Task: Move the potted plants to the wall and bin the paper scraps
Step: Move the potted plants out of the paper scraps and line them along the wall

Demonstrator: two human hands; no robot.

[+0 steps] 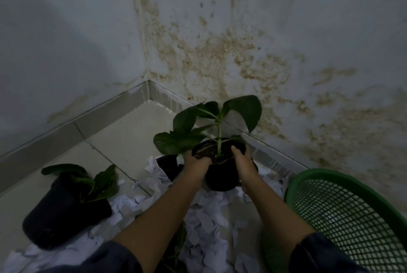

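At the bottom of the frame, paper scraps [204, 224] covered the floor [130, 140]. At centre, the left hand [196, 166] and right hand [245, 166] were wrapped around a black potted plant [220, 158], thumbs on its rim, near the stained wall [286, 52].

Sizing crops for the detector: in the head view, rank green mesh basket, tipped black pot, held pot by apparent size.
1. green mesh basket, cropped by the frame, nearest the camera
2. tipped black pot
3. held pot, partly covered by hands; actual pot sizes may match

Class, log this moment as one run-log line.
step: carrying plant to wall | left hand and right hand: gripping black potted plant | white paper scraps: on floor | green mesh bin: right
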